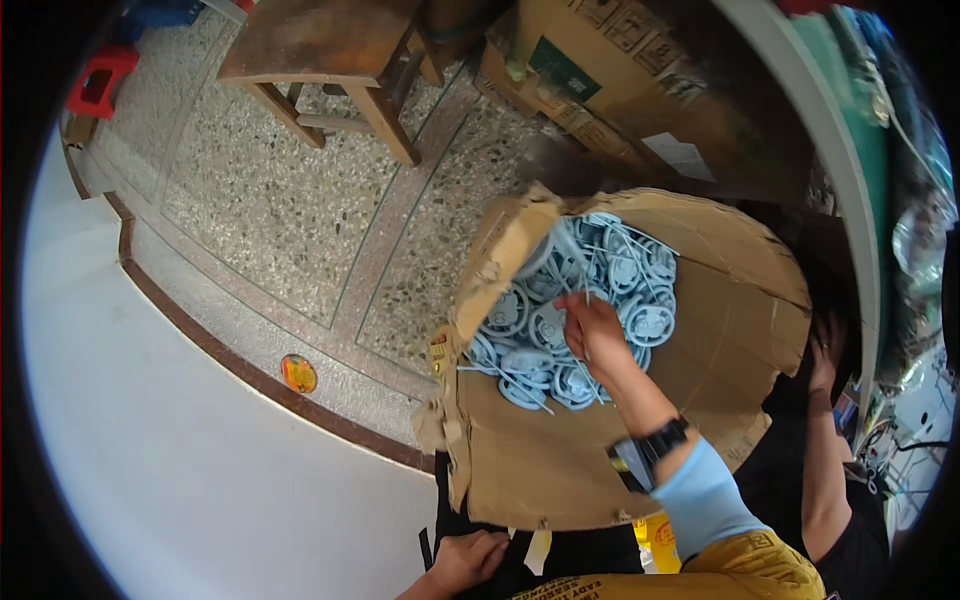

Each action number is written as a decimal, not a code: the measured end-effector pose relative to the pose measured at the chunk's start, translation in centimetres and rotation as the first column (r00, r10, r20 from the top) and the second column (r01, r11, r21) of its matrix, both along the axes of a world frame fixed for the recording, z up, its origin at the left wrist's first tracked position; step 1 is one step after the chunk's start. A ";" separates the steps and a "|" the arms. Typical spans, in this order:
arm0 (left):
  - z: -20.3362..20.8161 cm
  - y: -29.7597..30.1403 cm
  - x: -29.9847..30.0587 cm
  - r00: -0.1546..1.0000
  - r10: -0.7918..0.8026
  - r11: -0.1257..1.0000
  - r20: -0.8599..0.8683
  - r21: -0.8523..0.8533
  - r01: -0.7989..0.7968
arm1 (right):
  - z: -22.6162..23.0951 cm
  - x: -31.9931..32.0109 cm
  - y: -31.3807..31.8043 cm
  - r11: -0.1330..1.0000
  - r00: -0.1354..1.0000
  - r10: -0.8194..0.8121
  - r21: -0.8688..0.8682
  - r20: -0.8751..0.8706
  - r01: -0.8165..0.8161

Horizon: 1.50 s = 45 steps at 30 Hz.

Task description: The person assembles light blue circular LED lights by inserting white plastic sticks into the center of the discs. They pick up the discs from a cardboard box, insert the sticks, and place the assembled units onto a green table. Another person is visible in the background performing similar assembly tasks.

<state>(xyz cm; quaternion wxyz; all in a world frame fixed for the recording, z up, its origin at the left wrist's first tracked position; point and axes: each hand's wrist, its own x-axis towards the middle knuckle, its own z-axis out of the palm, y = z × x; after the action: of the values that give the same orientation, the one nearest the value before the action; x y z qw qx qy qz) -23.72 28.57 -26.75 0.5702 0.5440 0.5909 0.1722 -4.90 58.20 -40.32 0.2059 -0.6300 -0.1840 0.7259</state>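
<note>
A torn-edged cardboard box [730, 330] stands open before me, holding a heap of light-blue round plastic pieces [650, 323] with thin strips sticking out. My right hand [592, 330] reaches over the heap, its fingers pinched on the strip of one light-blue plastic piece [568, 250]. That piece is smeared by motion and hangs over the far left part of the heap. My left hand [470, 560] rests low on my dark trousers, left of the box's near edge, with its fingers curled in and nothing visible in them.
A wooden stool [320, 45] stands on the speckled floor at the far left, near a red plastic stool [102, 80]. Large cartons [610, 80] stand behind the box. At the right is another person's arm [822, 470]. A white wall or panel [180, 400] fills the left.
</note>
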 end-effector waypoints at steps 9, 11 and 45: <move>5.6 13.3 4.8 0.320 0.870 0.439 0.376 -0.885 -0.156 | 27.4 6.2 -9.5 0.663 0.715 0.664 0.272 0.218 -0.698; 4.7 13.6 7.2 0.077 0.878 0.478 0.473 -0.876 -0.063 | 30.4 7.9 -11.1 0.601 0.672 0.718 0.325 0.182 -0.730; 28.5 13.9 18.8 0.910 -0.062 0.988 0.409 0.156 -0.002 | 36.8 23.6 -24.6 0.523 0.759 0.483 0.552 0.437 -0.650</move>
<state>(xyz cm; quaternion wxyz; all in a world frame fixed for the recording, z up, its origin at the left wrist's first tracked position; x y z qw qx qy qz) -4.96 42.46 1.78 0.6414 0.5464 0.4338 0.3191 18.66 33.56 -3.49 0.1476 -0.4936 -0.6522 0.5560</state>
